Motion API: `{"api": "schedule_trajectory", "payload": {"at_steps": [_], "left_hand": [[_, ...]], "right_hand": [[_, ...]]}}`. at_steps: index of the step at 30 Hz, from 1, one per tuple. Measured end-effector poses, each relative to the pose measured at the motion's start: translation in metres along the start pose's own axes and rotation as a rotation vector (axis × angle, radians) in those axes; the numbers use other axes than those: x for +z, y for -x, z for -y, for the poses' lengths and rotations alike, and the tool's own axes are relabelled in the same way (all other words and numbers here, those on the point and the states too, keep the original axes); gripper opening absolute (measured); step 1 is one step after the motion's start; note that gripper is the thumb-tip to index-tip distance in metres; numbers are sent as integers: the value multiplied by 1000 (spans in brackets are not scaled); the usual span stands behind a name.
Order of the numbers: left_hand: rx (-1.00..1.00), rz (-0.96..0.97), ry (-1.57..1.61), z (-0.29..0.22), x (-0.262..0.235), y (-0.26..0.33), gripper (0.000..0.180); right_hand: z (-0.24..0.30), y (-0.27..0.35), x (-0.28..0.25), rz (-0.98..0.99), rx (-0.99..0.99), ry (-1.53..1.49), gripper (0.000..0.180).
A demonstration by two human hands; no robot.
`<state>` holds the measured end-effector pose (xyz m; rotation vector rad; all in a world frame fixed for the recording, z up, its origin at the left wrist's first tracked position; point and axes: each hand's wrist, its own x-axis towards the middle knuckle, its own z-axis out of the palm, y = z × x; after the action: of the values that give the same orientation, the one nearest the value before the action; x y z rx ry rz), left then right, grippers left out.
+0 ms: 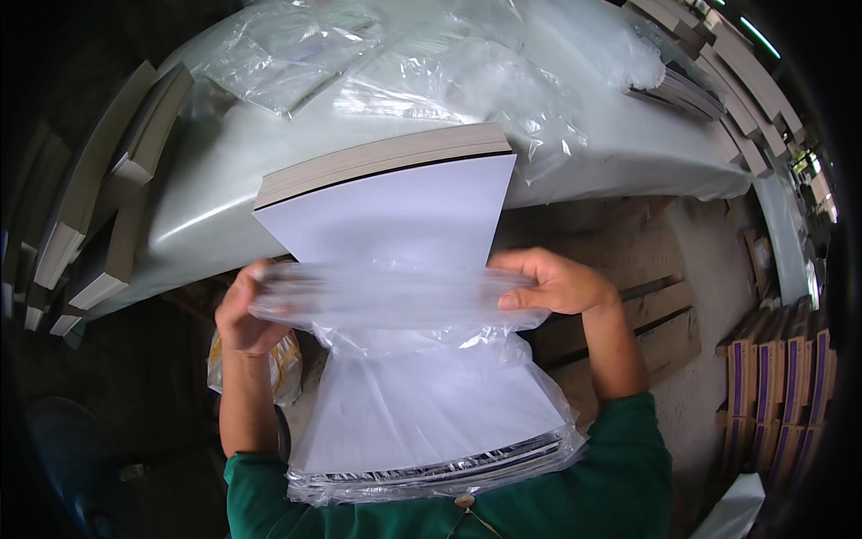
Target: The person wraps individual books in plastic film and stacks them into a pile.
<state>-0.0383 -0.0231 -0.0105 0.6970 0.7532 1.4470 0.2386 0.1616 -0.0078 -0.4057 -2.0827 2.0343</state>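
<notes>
Stack (386, 207): white face toward the wearer, thick grey-beige edge at the far side, up against the near edge of the table (215, 193). It sits just beyond the hands, between them from side to side. Far edge runs left to right, its right end farther off; the white face narrows toward the wearer. Lower end goes behind the bag (386, 295), so I can't tell its long axis.

Bag: clear film, bunched in a band lying crosswise from hand to hand, blurred. Nearer the wearer it covers a second white face, dark-edged, close to the green shirt (575, 485). One stack or two, I can't tell.

Left hand (244, 310): partly curled, gripping the band's left end. Right hand (557, 283): fingers loosely bent, thumb and fingers on the right end.

Farther out I see loose film (458, 76) on the table, boards (117, 166) at left, a wooden pallet (651, 332) below right, purple-striped bundles (777, 377) beyond it.
</notes>
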Motion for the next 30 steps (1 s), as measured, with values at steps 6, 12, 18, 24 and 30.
{"api": "schedule_trajectory", "payload": {"at_steps": [6,12,18,24,30], "left_hand": [[-395,458,-822,25,-13,9,27],[-208,-625,-77,45,-26,7,45],[222,238,-8,50,-60,43,72],[609,-439,-690,-18,-14,-7,27],[758,-198,-1202,-27,-7,34,7]], "right_hand": [[-31,2,-7,-230,-56,-898,24],[-76,13,12,87,-178,-707,37],[-46,-2,21,-235,-271,-565,45],[9,-43,24,-1301,-553,747,35],[14,-1,29,-1018,-679,1393,35]]}}
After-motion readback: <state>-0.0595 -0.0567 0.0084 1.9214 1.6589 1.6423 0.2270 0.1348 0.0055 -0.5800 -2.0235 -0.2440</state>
